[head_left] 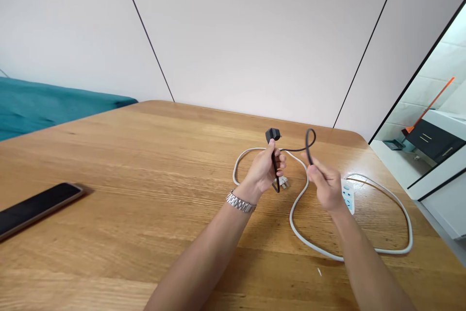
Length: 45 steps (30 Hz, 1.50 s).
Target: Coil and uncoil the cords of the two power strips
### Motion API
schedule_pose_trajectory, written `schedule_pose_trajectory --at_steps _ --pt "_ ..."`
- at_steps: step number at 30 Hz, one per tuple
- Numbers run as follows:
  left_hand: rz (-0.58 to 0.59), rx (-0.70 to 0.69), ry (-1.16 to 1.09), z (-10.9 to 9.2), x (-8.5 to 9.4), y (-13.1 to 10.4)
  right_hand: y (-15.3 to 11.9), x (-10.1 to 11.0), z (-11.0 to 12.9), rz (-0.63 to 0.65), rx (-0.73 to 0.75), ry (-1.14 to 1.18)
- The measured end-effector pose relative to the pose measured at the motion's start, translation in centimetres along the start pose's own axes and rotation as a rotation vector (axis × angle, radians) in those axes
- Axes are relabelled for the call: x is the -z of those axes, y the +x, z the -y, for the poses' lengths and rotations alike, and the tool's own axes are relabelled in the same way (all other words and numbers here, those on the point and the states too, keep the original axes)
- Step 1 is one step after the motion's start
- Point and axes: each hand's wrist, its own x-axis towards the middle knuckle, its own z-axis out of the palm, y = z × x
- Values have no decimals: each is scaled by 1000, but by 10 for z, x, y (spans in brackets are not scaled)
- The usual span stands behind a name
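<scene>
The left hand (267,168), fingers partly curled, is holding a black cord (307,150) just below its plug (272,134), over the table (163,155) — the right hand (326,186), nearly closed, is pinching the same cord farther along. A white power strip (348,196) is lying partly hidden behind it.

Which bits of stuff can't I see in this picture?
Head view:
Black cord: part hidden inside the right-hand grip.
White power strip: one side hidden behind that grip.
Phone: end cut off by the left edge.
White speck: too small to identify.
</scene>
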Motion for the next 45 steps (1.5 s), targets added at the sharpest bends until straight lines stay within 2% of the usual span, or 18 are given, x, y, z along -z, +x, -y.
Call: schedule_pose_trajectory --at_steps 3,6,11,14,19,24,27,30,33,36,38,42,45 --pt "-56 7 -71 1 0 5 -2 -8 12 215 130 -47" --pt "-91 -23 -186 -9 7 10 -3 -13 19 390 178 -25" --pt "-189 -75 -291 -38 22 10 -6 -10 28 629 45 -13" --pt "-210 -77 -328 -49 25 3 -7 -10 32 736 6 -5" --pt "-166 -57 -438 -62 18 -16 -6 -8 33 864 -75 -80" --pt "-191 -132 -445 -73 14 -25 -4 -3 37 966 -174 -106" --pt "-255 -147 -469 -78 26 -18 -4 1 44 1013 -189 -85" --pt "-275 -165 -493 -84 49 -7 -2 9 50 1039 -214 -132" --pt "-233 -199 -479 -91 73 -1 1 17 50 1019 -295 -205" --pt "-155 -227 -339 -94 80 -5 3 20 45 889 -387 -276" --pt "-73 -238 -177 -93 73 -12 3 18 42 779 -396 -298" --pt "103 -243 169 -81 48 -25 3 14 36 539 -349 -282" --pt "179 -304 319 -70 37 -30 4 15 29 387 -371 -328"
